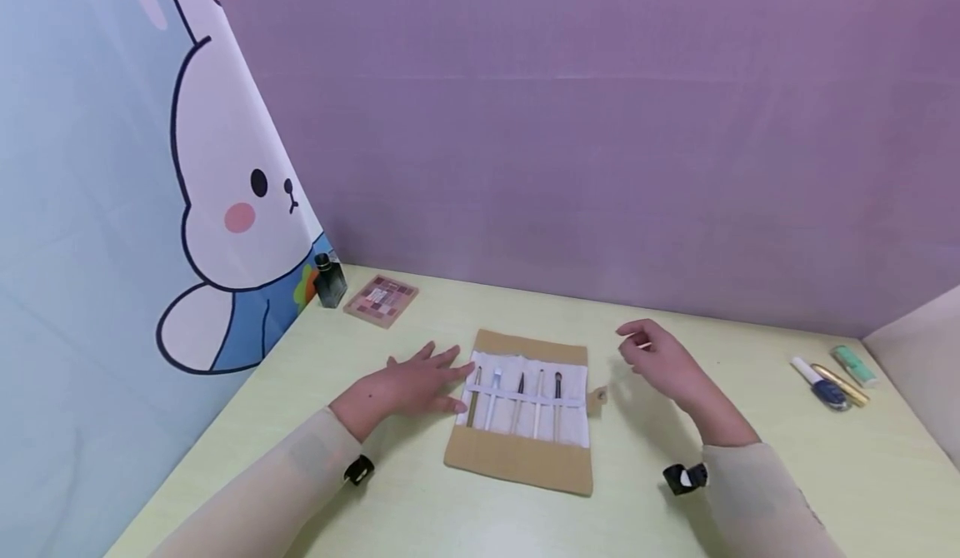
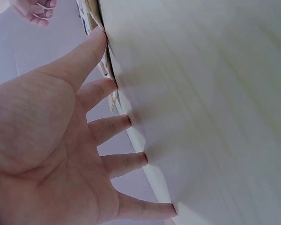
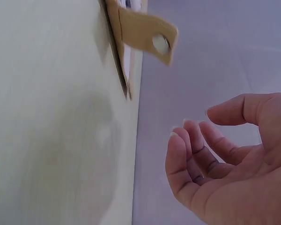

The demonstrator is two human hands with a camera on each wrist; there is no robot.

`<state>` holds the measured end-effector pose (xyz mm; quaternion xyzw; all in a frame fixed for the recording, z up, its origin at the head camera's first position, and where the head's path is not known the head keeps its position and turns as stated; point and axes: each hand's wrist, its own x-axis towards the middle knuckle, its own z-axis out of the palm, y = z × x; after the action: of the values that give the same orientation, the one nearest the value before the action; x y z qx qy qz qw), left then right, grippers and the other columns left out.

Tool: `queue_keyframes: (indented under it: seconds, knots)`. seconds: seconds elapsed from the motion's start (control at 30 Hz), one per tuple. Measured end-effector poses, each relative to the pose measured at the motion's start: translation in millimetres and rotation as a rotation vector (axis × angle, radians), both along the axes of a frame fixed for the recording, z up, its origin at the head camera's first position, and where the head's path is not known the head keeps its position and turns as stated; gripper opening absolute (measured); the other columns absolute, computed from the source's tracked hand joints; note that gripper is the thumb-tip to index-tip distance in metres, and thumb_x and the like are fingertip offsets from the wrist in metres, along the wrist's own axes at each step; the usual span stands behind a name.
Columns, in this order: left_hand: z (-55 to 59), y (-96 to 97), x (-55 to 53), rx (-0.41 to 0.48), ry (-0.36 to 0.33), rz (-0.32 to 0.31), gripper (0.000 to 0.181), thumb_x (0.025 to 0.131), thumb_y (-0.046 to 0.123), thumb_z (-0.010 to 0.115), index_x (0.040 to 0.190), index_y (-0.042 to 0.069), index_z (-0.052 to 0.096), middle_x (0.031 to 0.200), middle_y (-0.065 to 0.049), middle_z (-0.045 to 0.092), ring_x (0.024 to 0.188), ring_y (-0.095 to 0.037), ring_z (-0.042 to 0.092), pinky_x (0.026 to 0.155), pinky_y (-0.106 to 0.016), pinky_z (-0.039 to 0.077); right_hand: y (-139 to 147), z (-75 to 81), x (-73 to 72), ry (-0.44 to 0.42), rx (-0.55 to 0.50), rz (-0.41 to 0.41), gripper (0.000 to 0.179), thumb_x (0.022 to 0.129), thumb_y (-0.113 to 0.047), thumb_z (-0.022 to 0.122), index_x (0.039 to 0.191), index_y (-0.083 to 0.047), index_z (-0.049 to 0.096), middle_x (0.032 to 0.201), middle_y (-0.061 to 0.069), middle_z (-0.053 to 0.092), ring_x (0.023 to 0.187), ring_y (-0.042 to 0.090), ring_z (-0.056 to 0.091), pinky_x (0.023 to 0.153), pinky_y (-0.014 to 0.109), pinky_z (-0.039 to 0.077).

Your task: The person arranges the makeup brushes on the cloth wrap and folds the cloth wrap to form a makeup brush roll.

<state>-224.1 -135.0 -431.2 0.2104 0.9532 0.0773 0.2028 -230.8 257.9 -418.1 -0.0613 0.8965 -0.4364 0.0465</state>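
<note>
Tan brush roll [image 1: 519,461], white lining [image 1: 574,428]

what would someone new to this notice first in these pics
Probably the big white cartoon rabbit on the blue backdrop at the far left of the head view. Next, the tan brush roll lying open mid-table, with five brushes tucked under its band. The left hand spreads its fingers at the roll's left edge, while the empty right hand hovers to its right.
</note>
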Motion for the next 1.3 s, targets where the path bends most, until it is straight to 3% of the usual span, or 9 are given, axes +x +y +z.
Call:
queue_keyframes:
  seconds: [0.3, 0.43, 0.67, 1.0, 1.3]
  knots:
    - [-1.0, 0.1, 0.4, -0.001, 0.001, 0.002, 0.074, 0.102, 0.060, 0.062, 0.167, 0.037, 0.036, 0.182, -0.005, 0.019, 0.167, -0.048, 0.014, 0.113, -0.093, 0.023, 42.8, -10.4, -5.6, -0.013, 0.006, -0.044, 0.046, 0.108, -0.015, 0.051, 0.147, 0.010, 0.047, 0.123, 0.023, 0.061, 0.101, 0.019, 0.066, 0.083, 0.029, 0.062]
    - [-0.1, 0.3, 0.6, 0.001, 0.003, -0.005, 0.074, 0.102, 0.060, 0.062, 0.167, 0.036, 0.036, 0.182, -0.006, 0.019, 0.167, -0.048, 0.014, 0.113, -0.093, 0.023, 58.8, -15.4, -6.2, -0.035, 0.061, -0.066, 0.046, 0.108, -0.015, 0.052, 0.148, 0.008, 0.047, 0.126, 0.024, 0.062, 0.101, 0.018, 0.064, 0.079, 0.029, 0.059]
    - [-0.7, 0.3, 0.7, 0.004, 0.001, -0.002, 0.073, 0.102, 0.060, 0.062, 0.167, 0.037, 0.036, 0.182, -0.006, 0.019, 0.167, -0.048, 0.014, 0.113, -0.093, 0.023, 76.7, -17.4, -4.5, -0.065, 0.204, -0.109, 0.050, 0.107, -0.021, 0.057, 0.148, 0.007, 0.048, 0.126, 0.024, 0.063, 0.107, 0.027, 0.060, 0.082, 0.030, 0.047]
    - [0.3, 0.8, 0.4, 0.005, 0.000, 0.002, 0.074, 0.102, 0.059, 0.062, 0.167, 0.036, 0.036, 0.182, -0.005, 0.019, 0.167, -0.048, 0.014, 0.114, -0.092, 0.022, 93.7, -21.1, -3.6, -0.168, 0.279, -0.074, 0.053, 0.105, -0.018, 0.055, 0.147, 0.012, 0.043, 0.135, 0.037, 0.056, 0.114, 0.042, 0.063, 0.092, 0.051, 0.055]
    - [-0.7, 1.6, 1.5, 0.001, 0.006, 0.008, 0.073, 0.102, 0.059, 0.062, 0.167, 0.036, 0.037, 0.182, -0.005, 0.020, 0.167, -0.047, 0.015, 0.114, -0.092, 0.023, 97.4, -28.3, -6.8, -0.180, 0.253, -0.058, 0.046, 0.105, -0.011, 0.053, 0.144, 0.012, 0.046, 0.128, 0.031, 0.059, 0.105, 0.031, 0.061, 0.080, 0.033, 0.051]
